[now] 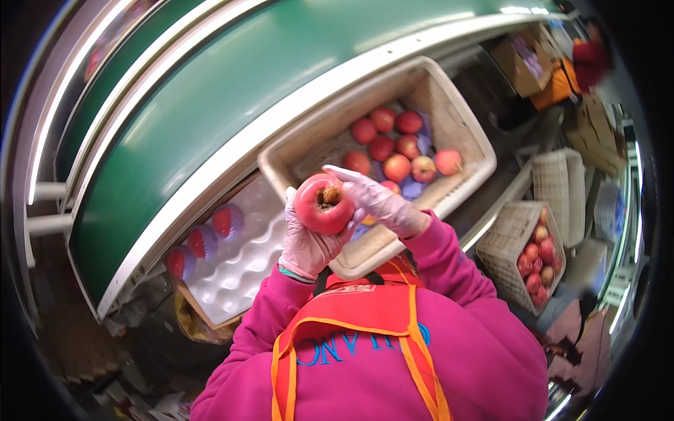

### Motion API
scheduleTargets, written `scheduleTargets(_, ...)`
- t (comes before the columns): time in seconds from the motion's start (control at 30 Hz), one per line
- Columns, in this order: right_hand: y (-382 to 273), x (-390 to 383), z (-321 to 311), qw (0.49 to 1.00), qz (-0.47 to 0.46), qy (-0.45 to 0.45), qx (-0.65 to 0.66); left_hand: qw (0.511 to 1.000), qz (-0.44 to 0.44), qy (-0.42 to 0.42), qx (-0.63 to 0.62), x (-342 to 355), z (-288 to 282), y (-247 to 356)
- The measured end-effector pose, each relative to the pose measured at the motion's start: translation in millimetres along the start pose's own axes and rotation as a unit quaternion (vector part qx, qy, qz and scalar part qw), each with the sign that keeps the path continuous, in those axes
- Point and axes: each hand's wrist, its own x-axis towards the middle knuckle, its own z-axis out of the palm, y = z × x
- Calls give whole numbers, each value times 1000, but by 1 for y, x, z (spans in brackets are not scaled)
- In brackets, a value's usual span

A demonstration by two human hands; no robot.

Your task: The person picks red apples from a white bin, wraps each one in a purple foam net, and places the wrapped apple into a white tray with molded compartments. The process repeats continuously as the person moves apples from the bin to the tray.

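A red apple (316,214) rests in my left hand (309,249), whose gloved fingers curl around it from below. Its upper face shows a brown, rough hollow. My right hand (386,203), also in a thin pale glove, lies against the apple's right side with fingers stretched out along its edge. Beneath and beyond my hands stands a worn cream plastic tub (449,91). Several red apples (381,147) lie in it among bits of purple-blue wrapping (413,189).
Left of my hands, a box holds a white moulded tray (225,270) with three apples in foam nets (202,241). A green conveyor belt (210,91) curves past behind. At right stand a crate of apples (516,245) and cardboard boxes (597,133). Another person (590,63) is at the far right.
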Motion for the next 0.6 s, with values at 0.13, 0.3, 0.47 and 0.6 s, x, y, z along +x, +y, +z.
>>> scheduleTargets(0.13, 13, -33, -53, 994, -55, -90, -11, 913, -75, 184, 356, 40, 11, -46)
scheduleTargets(0.3, 68, -142, -118, 943, -172, 89, 269, 794, -275, 45, 540, 50, -7, -63)
scheduleTargets(0.47, 161, -292, -183, 674, -284, 535, 423, 826, -118, 149, 530, 64, -27, -57)
scheduleTargets(0.6, 201, -363, -206, 528, -350, 663, 399, 815, -110, 137, 552, 75, -19, -49)
